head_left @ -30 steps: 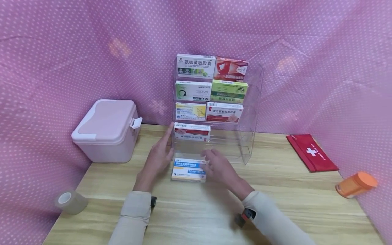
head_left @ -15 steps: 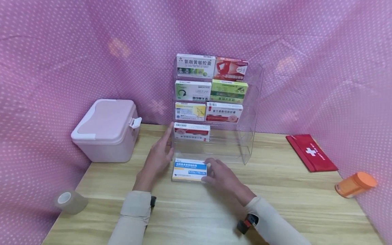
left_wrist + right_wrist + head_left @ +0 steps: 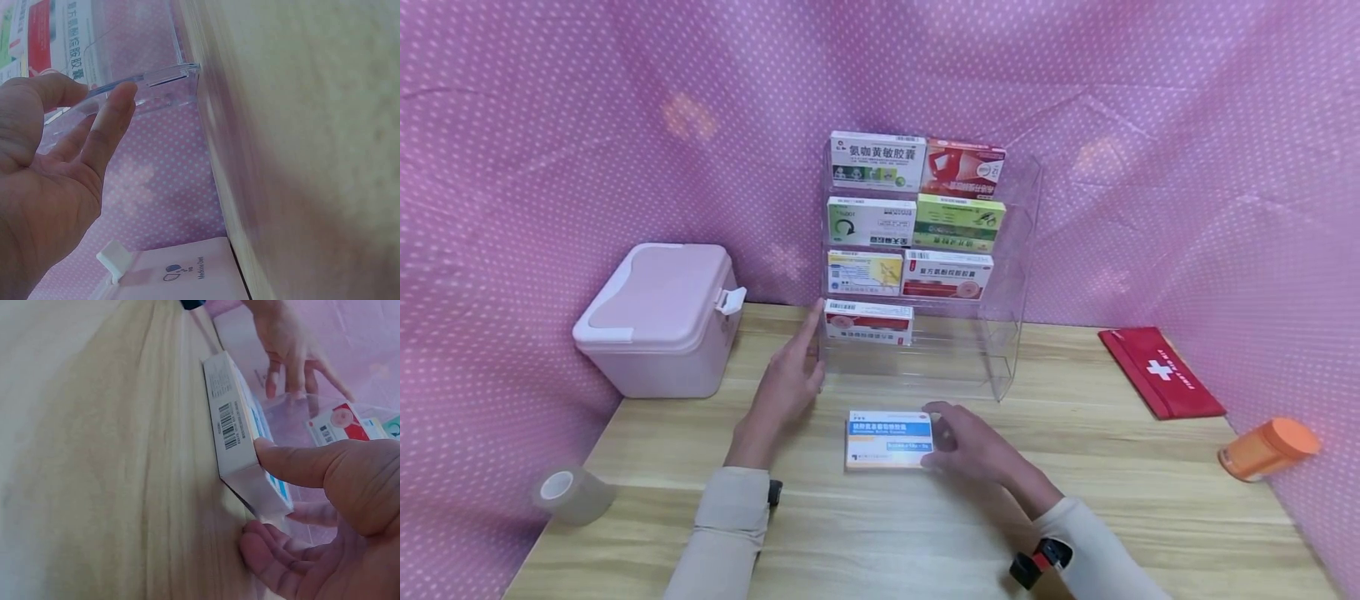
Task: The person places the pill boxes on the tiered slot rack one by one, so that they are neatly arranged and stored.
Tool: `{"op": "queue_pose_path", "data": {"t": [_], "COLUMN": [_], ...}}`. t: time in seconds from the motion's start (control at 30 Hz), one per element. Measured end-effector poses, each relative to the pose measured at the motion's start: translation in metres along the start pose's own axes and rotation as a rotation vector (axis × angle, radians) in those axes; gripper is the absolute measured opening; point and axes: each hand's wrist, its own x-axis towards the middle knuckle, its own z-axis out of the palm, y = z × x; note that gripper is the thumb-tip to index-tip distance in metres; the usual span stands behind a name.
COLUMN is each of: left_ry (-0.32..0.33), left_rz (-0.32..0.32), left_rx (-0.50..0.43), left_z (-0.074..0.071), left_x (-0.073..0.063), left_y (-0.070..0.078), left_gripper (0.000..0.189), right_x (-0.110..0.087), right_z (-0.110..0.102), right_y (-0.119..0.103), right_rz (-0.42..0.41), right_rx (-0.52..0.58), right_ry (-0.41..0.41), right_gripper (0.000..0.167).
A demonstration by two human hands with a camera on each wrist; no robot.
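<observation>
My right hand (image 3: 973, 446) grips the right end of a white and blue medicine box (image 3: 887, 439), thumb on the near edge and fingers at the far one. Seen from the right wrist, the box (image 3: 234, 419) lies close over the table, its near corner slightly raised. The clear acrylic display rack (image 3: 940, 358) stands behind it. Straight, spread fingers of my left hand (image 3: 782, 387) touch the rack's left side; the left wrist view has the hand (image 3: 56, 181) at that clear edge. A red and white medicine box (image 3: 868, 323) sits on the rack's lower tier.
Higher tiers hold several more boxes, including a green one (image 3: 958, 222) and a red one (image 3: 962, 167). A pink medicine chest (image 3: 655, 321) and a tape roll (image 3: 574, 495) are at left. A red first-aid pouch (image 3: 1161, 372) and an orange bottle (image 3: 1266, 450) are at right.
My right hand has come to the box's right end, taken hold of it and drawn it toward me and to the right, away from the rack. The left hand has stayed put.
</observation>
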Motion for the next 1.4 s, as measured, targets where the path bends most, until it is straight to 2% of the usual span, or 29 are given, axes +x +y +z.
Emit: {"op": "queue_pose_path", "data": {"t": [0.23,0.53,0.9,1.4], "left_ry": [-0.003,-0.007,-0.015,-0.027], "left_rz": [0.006,0.008,-0.009,-0.014], "left_rx": [-0.004,-0.028,-0.044,-0.044], "left_z": [0.000,0.002,0.001,0.001], "left_x": [0.000,0.000,0.000,0.001], "left_y": [-0.002,-0.002,-0.001,-0.003], "left_gripper": [0.111,0.111,0.113,0.113], "right_x": [-0.010,-0.012,-0.014,-0.017], "right_z": [0.001,0.003,-0.002,-0.014], "right_y": [0.001,0.005,0.011,0.012], "right_rz": [-0.035,-0.059,-0.096,-0.105], "right_rx": [0.116,0.195,0.234,0.224], "right_ry": [-0.004,0.009,0.013,0.039], "right_gripper": [0.069,0.069,0.066,0.068]}}
